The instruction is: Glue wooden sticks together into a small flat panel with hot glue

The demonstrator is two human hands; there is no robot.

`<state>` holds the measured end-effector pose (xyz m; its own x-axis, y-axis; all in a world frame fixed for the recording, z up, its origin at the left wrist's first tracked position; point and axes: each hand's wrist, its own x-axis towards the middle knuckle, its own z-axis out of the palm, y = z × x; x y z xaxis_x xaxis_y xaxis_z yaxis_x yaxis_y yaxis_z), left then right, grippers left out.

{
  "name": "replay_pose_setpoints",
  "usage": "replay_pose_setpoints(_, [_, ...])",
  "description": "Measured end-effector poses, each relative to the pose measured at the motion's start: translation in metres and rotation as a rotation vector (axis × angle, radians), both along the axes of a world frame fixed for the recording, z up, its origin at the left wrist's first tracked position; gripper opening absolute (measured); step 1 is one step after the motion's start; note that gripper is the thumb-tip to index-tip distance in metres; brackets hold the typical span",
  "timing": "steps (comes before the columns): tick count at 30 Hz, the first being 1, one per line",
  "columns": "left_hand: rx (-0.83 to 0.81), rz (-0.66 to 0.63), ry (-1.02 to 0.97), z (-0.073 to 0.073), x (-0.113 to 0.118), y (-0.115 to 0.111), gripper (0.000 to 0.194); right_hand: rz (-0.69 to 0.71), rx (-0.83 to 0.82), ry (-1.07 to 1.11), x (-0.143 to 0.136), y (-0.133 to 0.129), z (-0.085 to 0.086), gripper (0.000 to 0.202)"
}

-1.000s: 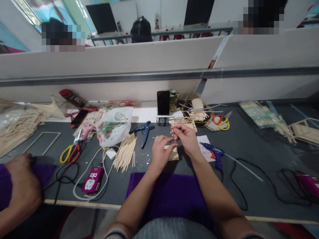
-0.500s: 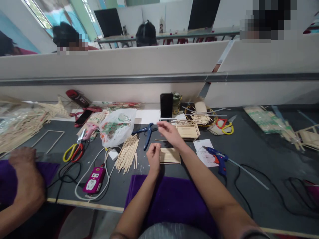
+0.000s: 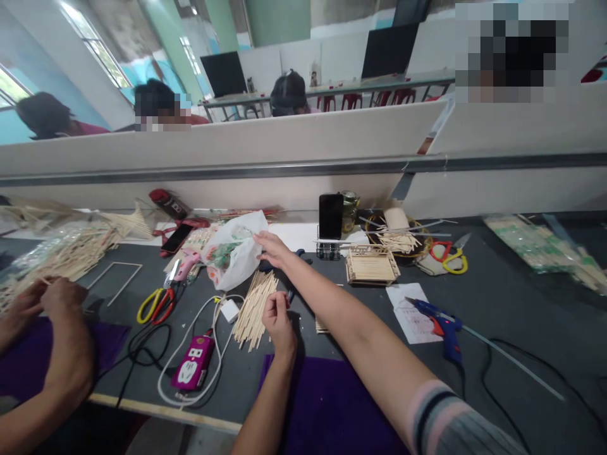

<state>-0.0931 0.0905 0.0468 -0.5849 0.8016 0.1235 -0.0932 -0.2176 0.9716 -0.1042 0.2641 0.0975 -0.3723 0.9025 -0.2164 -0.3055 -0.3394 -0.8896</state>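
Observation:
My right hand (image 3: 274,250) reaches across to the white plastic bag (image 3: 237,259), its fingers closed on the bag's right edge. Green and red printing or contents show through the bag. My left hand (image 3: 279,321) is curled closed just right of a pile of thin wooden sticks (image 3: 255,309); whatever its fingers hold, if anything, is hidden. Behind my hands lies a dark blue cutter tool (image 3: 303,255), partly covered. A flat panel of sticks (image 3: 321,325) is mostly hidden beneath my right forearm. A small stick-built tray (image 3: 372,266) stands farther right.
To the right lie a blue glue gun (image 3: 439,322) on paper and red-yellow scissors (image 3: 448,256). A phone (image 3: 331,216) stands at the divider. Left are a pink power box (image 3: 193,361), cables and other scissors (image 3: 155,306). A co-worker's hands (image 3: 47,294) work at far left.
My right hand has moved left from above the stick panel to the plastic bag, whose right side is now raised. My left hand has shifted left and down, toward the stick pile. The view has tilted up.

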Motion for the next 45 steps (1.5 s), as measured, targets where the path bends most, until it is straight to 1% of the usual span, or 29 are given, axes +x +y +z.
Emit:
replay_pose_setpoints(2, [-0.007,0.007,0.023,-0.003,-0.001,0.003,0.031,-0.07,0.074,-0.023,0.007,0.013,0.008,0.036])
replay_pose_setpoints(5, [0.003,-0.003,0.068,-0.007,0.0,0.009,0.031,-0.169,0.197,-0.101,0.028,0.035,0.017,0.04])
replay_pose_setpoints(7, [0.02,-0.029,0.094,-0.008,0.001,0.015,0.031,-0.235,0.282,-0.176,0.047,0.048,0.02,0.041])
replay_pose_setpoints(9, [0.044,-0.061,0.13,-0.005,0.001,0.023,0.03,-0.299,0.368,-0.265,0.066,0.056,0.018,0.041])
replay_pose_setpoints(11, [0.073,-0.064,0.206,0.002,0.0,0.036,0.029,-0.346,0.451,-0.362,0.084,0.059,0.015,0.04])
replay_pose_setpoints(13, [0.111,-0.008,0.327,0.012,-0.004,0.055,0.028,-0.357,0.528,-0.461,0.099,0.055,0.009,0.043])
replay_pose_setpoints(15, [0.171,0.078,0.439,0.026,-0.009,0.082,0.026,-0.335,0.595,-0.558,0.109,0.046,0.003,0.047])
replay_pose_setpoints(17, [0.172,0.132,0.542,0.04,-0.015,0.113,0.025,-0.297,0.658,-0.647,0.115,0.033,-0.001,0.052])
replay_pose_setpoints(18, [0.122,0.12,0.623,0.046,-0.018,0.129,0.025,-0.276,0.687,-0.688,0.117,0.026,-0.003,0.055])
replay_pose_setpoints(19, [0.006,0.078,0.744,0.052,-0.02,0.143,0.027,-0.252,0.715,-0.727,0.118,0.019,-0.004,0.058])
replay_pose_setpoints(20, [-0.154,-0.012,0.897,0.056,-0.021,0.157,0.029,-0.229,0.739,-0.765,0.119,0.014,-0.005,0.06])
replay_pose_setpoints(22, [-0.27,-0.125,0.975,0.06,-0.023,0.178,0.024,-0.191,0.774,-0.838,0.121,0.005,-0.006,0.063])
replay_pose_setpoints(25, [-0.421,-0.215,1.06,0.057,-0.024,0.192,0.019,-0.173,0.789,-0.946,0.125,-0.005,-0.003,0.062])
replay_pose_setpoints(27, [-0.488,-0.242,1.106,0.052,-0.025,0.193,0.019,-0.18,0.783,-1.003,0.128,-0.012,0.0,0.058])
replay_pose_setpoints(30, [-0.514,-0.266,1.156,0.045,-0.027,0.184,0.009,-0.247,0.798,-1.121,0.134,-0.024,0.009,0.052])
replay_pose_setpoints(32, [-0.509,-0.269,1.176,0.041,-0.027,0.175,0.013,-0.318,0.849,-1.226,0.136,-0.032,0.017,0.047])
replay_pose_setpoints(34, [-0.502,-0.264,1.187,0.037,-0.027,0.165,0.017,-0.342,0.878,-1.305,0.138,-0.038,0.024,0.042])
replay_pose_setpoints(35, [-0.498,-0.264,1.188,0.035,-0.027,0.159,0.018,-0.311,0.857,-1.331,0.138,-0.04,0.027,0.039])
replay_pose_setpoints(37, [-0.486,-0.272,1.182,0.031,-0.027,0.147,0.021,-0.203,0.763,-1.389,0.138,-0.044,0.03,0.035])
replay_pose_setpoints(40, [-0.465,-0.3,1.162,0.026,-0.027,0.131,0.025,-0.076,0.647,-1.468,0.138,-0.05,0.025,0.037])
replay_pose_setpoints(43, [-0.433,-0.322,1.146,0.021,-0.029,0.119,0.027,-0.039,0.632,-1.487,0.14,-0.058,0.014,0.041])
replay_pose_setpoints(45, [-0.398,-0.322,1.152,0.018,-0.031,0.115,0.029,-0.03,0.635,-1.481,0.141,-0.062,0.009,0.037])
